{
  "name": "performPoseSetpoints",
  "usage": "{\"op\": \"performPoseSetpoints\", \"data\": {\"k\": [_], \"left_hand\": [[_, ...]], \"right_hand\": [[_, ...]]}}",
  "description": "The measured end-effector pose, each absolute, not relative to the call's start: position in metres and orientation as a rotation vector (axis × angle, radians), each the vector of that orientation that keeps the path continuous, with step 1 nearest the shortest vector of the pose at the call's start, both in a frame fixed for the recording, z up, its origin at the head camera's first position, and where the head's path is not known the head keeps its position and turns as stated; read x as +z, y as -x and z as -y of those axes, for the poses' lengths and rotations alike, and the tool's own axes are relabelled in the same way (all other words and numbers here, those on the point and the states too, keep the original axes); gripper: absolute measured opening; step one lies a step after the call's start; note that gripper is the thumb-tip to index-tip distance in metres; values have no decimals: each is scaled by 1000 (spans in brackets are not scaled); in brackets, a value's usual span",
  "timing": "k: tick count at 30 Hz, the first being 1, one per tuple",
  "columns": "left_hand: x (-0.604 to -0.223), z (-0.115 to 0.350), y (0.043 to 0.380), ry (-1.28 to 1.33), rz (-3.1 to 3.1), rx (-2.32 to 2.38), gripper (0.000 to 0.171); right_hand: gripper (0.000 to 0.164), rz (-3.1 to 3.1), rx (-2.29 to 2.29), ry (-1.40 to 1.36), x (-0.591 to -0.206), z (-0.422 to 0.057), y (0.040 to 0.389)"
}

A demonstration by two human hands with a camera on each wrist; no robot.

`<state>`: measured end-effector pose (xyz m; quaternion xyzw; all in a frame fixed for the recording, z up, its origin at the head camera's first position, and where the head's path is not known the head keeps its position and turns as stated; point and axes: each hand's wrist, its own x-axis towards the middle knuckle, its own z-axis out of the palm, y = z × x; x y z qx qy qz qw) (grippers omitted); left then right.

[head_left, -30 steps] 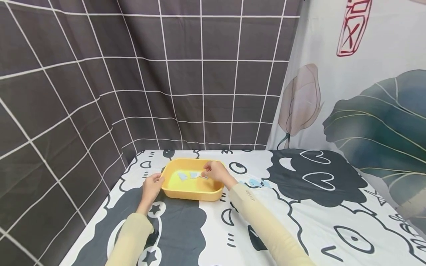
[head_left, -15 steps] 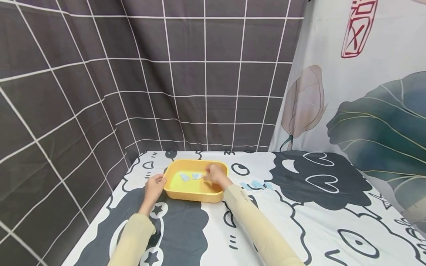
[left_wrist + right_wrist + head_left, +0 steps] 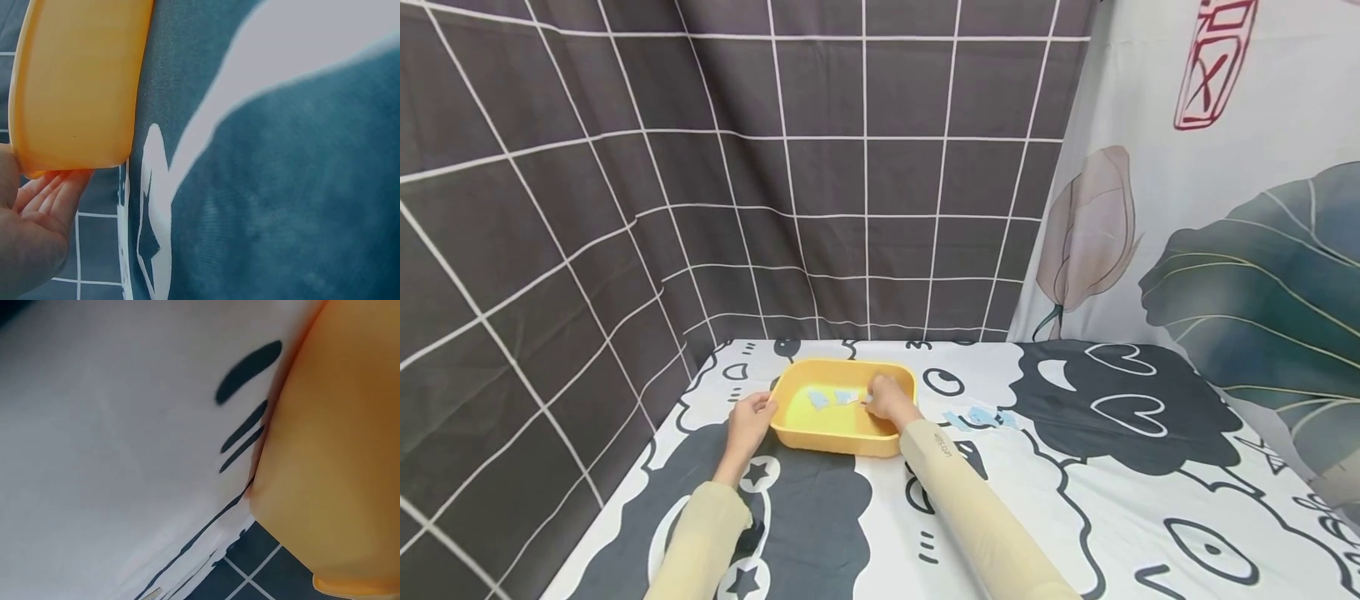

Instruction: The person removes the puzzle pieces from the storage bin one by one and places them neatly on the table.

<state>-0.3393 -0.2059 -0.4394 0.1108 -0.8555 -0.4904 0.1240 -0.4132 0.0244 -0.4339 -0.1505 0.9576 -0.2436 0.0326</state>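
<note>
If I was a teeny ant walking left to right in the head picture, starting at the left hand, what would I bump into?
Left hand → first blue piece → second blue piece → right hand → blue pieces on the cloth → printed heart eyes.

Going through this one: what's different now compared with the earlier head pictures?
The right hand has dipped slightly inside the yellow tray, and its sleeve uncovers more of the light blue scraps on the cloth. Whether it gripped or released anything is too small to tell. The left hand stays at the tray's rim; two pale blue pieces lie unmoved inside.
</note>
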Motion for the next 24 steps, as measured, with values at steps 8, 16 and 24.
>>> {"op": "performPoseSetpoints", "data": {"k": [8,16,24], "left_hand": [[-446,205,339,-306,2493,-1422,40],[-444,205,337,-312,2472,-1415,39],[-441,205,338,-298,2487,-1377,40]], "right_hand": [[46,-2940,-728,446,-435,-29,410],[44,-2922,-779,511,-430,-29,409],[16,-2927,-852,621,-406,-39,409]]}}
